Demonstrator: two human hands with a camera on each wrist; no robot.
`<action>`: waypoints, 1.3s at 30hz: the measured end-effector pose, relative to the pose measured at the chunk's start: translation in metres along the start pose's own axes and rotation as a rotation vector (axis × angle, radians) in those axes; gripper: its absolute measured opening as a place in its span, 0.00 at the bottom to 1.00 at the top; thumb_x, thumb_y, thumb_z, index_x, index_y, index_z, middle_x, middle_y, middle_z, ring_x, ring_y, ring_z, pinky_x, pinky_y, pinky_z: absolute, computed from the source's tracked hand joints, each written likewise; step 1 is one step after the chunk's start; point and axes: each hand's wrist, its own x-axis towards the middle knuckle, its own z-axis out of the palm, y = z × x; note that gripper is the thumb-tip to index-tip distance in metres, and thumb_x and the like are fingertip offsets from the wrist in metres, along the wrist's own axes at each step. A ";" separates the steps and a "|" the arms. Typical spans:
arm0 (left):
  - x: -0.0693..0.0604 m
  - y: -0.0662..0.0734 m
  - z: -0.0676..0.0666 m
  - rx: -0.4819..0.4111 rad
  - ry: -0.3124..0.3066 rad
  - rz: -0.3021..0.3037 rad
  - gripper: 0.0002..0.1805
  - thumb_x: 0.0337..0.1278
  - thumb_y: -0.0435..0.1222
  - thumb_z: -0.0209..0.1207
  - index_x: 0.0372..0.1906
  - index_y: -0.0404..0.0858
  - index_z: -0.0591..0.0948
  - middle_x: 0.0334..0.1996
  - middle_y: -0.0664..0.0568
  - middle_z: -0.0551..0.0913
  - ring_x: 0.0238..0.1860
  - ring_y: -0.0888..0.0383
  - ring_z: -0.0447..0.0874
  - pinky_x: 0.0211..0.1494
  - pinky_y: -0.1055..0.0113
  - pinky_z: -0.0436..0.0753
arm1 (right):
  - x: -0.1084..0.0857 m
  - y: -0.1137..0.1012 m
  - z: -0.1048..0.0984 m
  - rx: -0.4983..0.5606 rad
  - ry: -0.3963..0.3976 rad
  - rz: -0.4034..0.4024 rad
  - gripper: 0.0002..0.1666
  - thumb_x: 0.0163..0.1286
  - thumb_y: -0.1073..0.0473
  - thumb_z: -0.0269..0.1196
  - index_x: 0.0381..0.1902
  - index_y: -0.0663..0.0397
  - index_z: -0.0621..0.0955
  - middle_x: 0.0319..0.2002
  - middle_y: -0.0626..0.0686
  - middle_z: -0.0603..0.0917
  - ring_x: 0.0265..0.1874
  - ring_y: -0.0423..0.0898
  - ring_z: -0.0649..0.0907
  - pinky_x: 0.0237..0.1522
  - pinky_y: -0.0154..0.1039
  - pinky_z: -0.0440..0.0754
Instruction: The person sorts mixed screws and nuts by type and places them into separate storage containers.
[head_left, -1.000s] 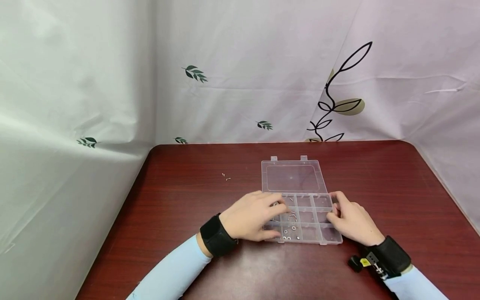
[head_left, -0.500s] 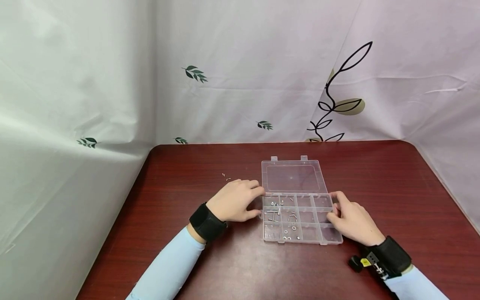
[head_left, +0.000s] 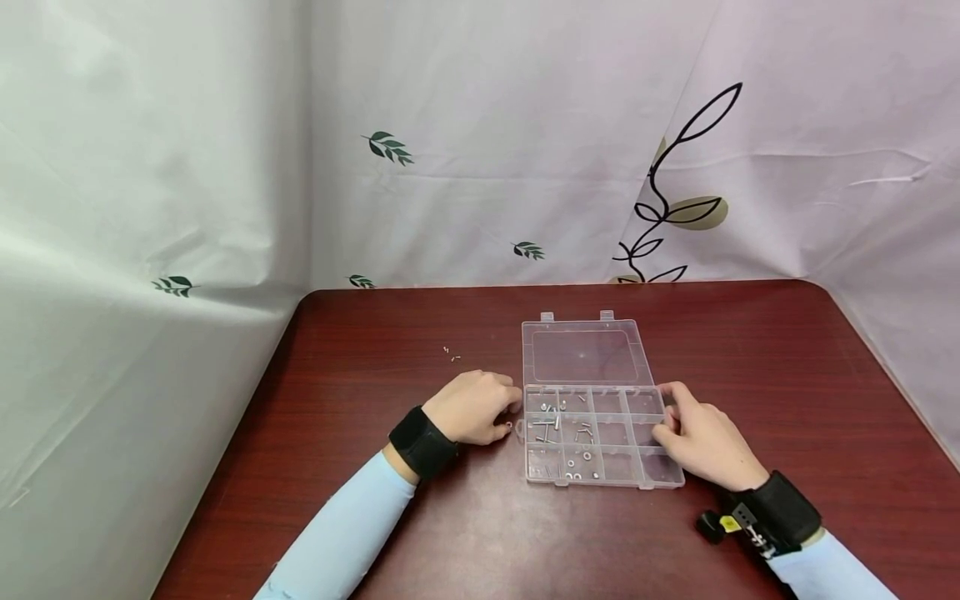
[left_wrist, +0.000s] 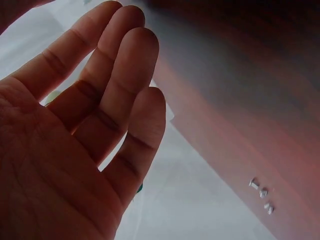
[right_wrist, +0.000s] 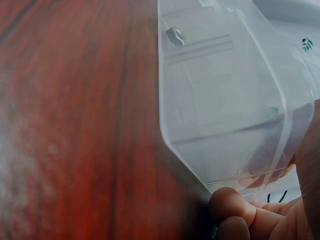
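A clear plastic compartment box lies on the table with its lid laid back away from me. Several screws lie in its left compartments, and washers or nuts in the front ones. My right hand holds the box's right side; in the right wrist view its fingertips press the clear wall. My left hand is just beside the box's left edge, low over the table. Its fingers are loosely bent in the left wrist view, with nothing seen in them; the thumb tip is not shown there.
A few tiny screws lie loose on the dark red wooden table, behind and left of my left hand. A small ring tab sticks out from the box's left side. A white patterned cloth hangs behind the table.
My left hand has come out of the box's left compartments to the left, then shifted slightly toward me. My right hand and the box have stayed in place.
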 end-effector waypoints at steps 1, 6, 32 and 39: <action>0.001 0.001 0.001 -0.007 -0.003 0.000 0.05 0.49 0.41 0.69 0.31 0.49 0.83 0.26 0.64 0.72 0.26 0.67 0.72 0.34 0.68 0.76 | 0.000 0.000 0.000 0.001 -0.001 0.000 0.21 0.56 0.65 0.62 0.49 0.57 0.72 0.18 0.40 0.68 0.14 0.34 0.66 0.20 0.33 0.61; 0.003 0.003 0.005 -0.024 0.010 0.013 0.05 0.47 0.37 0.67 0.27 0.49 0.81 0.25 0.64 0.74 0.27 0.67 0.74 0.36 0.67 0.77 | 0.000 0.000 0.000 -0.001 0.001 -0.001 0.21 0.56 0.65 0.62 0.49 0.57 0.71 0.18 0.39 0.68 0.14 0.34 0.66 0.20 0.33 0.61; 0.003 0.000 0.004 -0.001 0.062 -0.010 0.10 0.34 0.31 0.58 0.22 0.50 0.72 0.21 0.61 0.71 0.22 0.65 0.69 0.28 0.68 0.71 | 0.000 0.001 -0.001 -0.004 0.004 0.004 0.22 0.56 0.64 0.62 0.49 0.56 0.72 0.18 0.39 0.68 0.14 0.35 0.66 0.20 0.33 0.61; 0.003 0.005 -0.004 0.005 0.147 0.036 0.10 0.37 0.32 0.57 0.23 0.50 0.69 0.22 0.63 0.66 0.22 0.65 0.66 0.28 0.69 0.68 | 0.000 0.000 -0.001 0.003 -0.003 0.006 0.21 0.57 0.64 0.62 0.50 0.57 0.71 0.18 0.40 0.68 0.14 0.35 0.66 0.20 0.33 0.60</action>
